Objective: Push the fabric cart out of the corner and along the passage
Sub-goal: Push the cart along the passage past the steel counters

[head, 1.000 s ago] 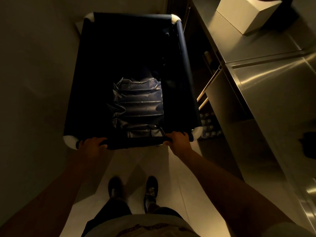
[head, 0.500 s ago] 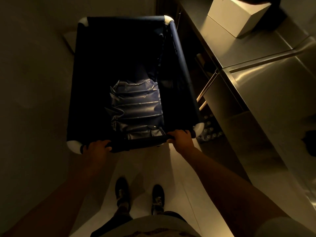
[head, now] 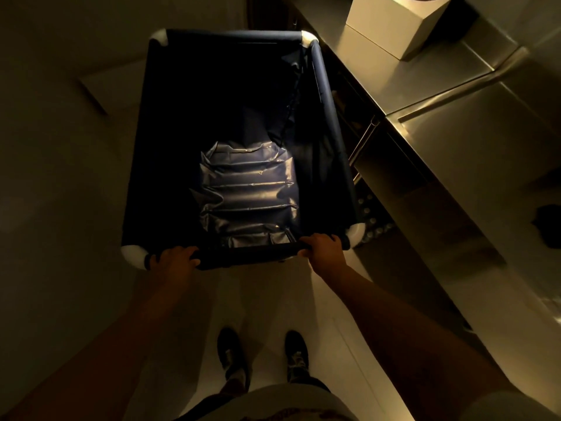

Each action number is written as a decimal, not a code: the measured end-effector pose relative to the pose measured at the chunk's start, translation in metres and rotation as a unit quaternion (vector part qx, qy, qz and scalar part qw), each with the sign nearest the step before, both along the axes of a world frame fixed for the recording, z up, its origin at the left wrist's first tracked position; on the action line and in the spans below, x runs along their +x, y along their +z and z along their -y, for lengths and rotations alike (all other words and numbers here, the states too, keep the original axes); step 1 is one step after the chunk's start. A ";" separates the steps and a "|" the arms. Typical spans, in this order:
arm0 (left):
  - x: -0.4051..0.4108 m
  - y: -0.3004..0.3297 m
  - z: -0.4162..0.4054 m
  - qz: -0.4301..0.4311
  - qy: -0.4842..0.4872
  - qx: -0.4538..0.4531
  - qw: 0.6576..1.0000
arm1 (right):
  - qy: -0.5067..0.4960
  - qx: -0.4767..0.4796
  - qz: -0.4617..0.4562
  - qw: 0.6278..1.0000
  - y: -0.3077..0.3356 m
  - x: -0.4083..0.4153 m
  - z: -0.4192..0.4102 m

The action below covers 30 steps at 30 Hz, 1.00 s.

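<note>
A deep fabric cart [head: 326, 117] with dark navy sides and white rounded corners stands in front of me in dim light. A shiny, crinkled plastic sheet [head: 247, 192] lies at its bottom. My left hand [head: 174, 260] is wrapped around the left end of the dark near handle bar [head: 249, 253]. My right hand [head: 323, 249] grips the right end of the same bar. Both arms are stretched forward, and my two dark shoes show on the floor below.
A stainless steel counter [head: 455, 138] runs close along the cart's right side, with a white box [head: 391, 22] on its far end. A plain wall [head: 60, 147] closes the left side. A dark object [head: 549, 226] lies at the counter's right edge. Pale floor [head: 273, 302] lies behind the cart.
The cart's far end has swung a little to the right, closer to the counter, and my feet have shifted. Both hands kept their hold on the handle bar.
</note>
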<state>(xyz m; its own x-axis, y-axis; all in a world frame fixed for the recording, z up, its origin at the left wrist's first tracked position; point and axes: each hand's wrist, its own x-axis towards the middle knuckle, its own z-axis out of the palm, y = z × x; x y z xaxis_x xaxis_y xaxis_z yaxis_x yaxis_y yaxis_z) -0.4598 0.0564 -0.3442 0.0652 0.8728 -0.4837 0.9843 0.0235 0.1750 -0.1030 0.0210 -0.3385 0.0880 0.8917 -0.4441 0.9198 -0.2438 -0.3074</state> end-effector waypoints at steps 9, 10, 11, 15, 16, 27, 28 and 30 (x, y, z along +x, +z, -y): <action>-0.016 -0.013 -0.011 -0.022 -0.025 -0.050 0.998 | -0.037 0.001 -0.003 0.999 0.001 -0.016 0.009; -0.015 -0.013 -0.009 -0.023 -0.026 -0.045 0.998 | -0.037 -0.003 -0.002 0.999 0.003 -0.016 0.010; -0.016 -0.012 -0.007 -0.028 -0.031 -0.046 0.998 | -0.038 -0.007 -0.001 0.999 0.004 -0.017 0.011; -0.017 -0.003 -0.001 -0.027 -0.042 -0.062 0.997 | -0.044 -0.015 0.012 0.999 0.006 -0.023 0.020; -0.017 -0.001 0.004 -0.029 -0.046 -0.060 0.997 | -0.045 -0.016 0.015 0.999 0.006 -0.024 0.024; -0.032 -0.009 0.037 -0.031 -0.063 -0.042 0.997 | -0.054 -0.011 0.009 0.998 0.003 -0.041 0.078; -0.036 -0.014 0.040 -0.028 -0.063 -0.044 0.997 | -0.053 -0.011 0.007 0.999 0.002 -0.042 0.084; -0.042 -0.021 0.048 -0.029 -0.062 -0.043 0.997 | -0.046 -0.012 0.004 0.999 0.001 -0.043 0.094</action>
